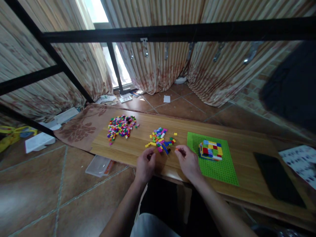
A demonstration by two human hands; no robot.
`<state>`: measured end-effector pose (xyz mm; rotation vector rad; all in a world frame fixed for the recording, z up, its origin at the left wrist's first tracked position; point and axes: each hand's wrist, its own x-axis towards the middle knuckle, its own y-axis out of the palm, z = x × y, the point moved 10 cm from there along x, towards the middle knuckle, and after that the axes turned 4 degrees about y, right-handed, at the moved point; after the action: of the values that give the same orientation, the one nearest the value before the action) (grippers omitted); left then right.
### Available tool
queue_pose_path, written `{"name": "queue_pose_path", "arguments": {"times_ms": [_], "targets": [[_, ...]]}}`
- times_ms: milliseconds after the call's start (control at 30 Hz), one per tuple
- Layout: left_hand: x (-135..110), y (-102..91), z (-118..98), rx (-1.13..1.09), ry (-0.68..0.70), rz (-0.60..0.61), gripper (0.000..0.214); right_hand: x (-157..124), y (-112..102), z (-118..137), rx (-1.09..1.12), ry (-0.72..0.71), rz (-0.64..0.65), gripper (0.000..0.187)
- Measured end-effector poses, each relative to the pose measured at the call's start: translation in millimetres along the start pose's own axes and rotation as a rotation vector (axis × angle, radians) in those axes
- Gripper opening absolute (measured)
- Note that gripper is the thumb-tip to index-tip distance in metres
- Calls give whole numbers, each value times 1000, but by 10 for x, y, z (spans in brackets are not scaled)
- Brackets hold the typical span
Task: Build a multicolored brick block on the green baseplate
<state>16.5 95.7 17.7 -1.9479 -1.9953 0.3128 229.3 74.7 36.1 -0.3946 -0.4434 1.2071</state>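
My right hand (189, 163) is closed in a pinch, with a small orange toy brick (176, 149) showing at its fingertips. Left of it, my left hand (145, 164) has its fingers curled together at the near edge of the wooden board; whatever they may hold is hidden. Just beyond both hands lies a loose pile of mixed toy bricks (161, 138), mostly yellow, blue, purple and green. To the right, a green baseplate (219, 172) bears a block-shaped build of multicoloured bricks (210, 150) near its upper middle.
A larger heap of small bricks (120, 126) sits on the left of the wooden board (143, 120). A dark flat tablet-like object (278, 179) lies at the right, beside a printed sheet (301, 164). On the floor is a clear plastic lid or tray (97, 165). A black metal frame (172, 33) crosses above.
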Motion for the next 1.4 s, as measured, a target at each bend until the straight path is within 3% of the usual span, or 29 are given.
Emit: {"name": "queue_pose_path", "arguments": {"times_ms": [133, 300, 433, 633, 833, 1067, 1400], "targets": [[303, -92, -148, 219, 82, -32, 25, -79, 53, -2, 14, 1, 34, 16], [599, 195, -383, 682, 240, 185, 27, -203, 49, 18, 66, -35, 53, 19], [657, 325, -415, 864, 279, 248, 26, -274, -76, 17, 78, -40, 17, 21], [736, 378, -409, 960, 274, 268, 28, -363, -402, -113, 70, 31, -62, 19], [770, 439, -426, 1010, 253, 303, 25, -479, -872, -324, 46, 74, -172, 17], [813, 481, -424, 1105, 250, 314, 31, -296, -1438, -350, -27, 5, -327, 16], [840, 457, -349, 1096, 251, 301, 30, 54, -1296, -200, -254, -159, -231, 13]]}}
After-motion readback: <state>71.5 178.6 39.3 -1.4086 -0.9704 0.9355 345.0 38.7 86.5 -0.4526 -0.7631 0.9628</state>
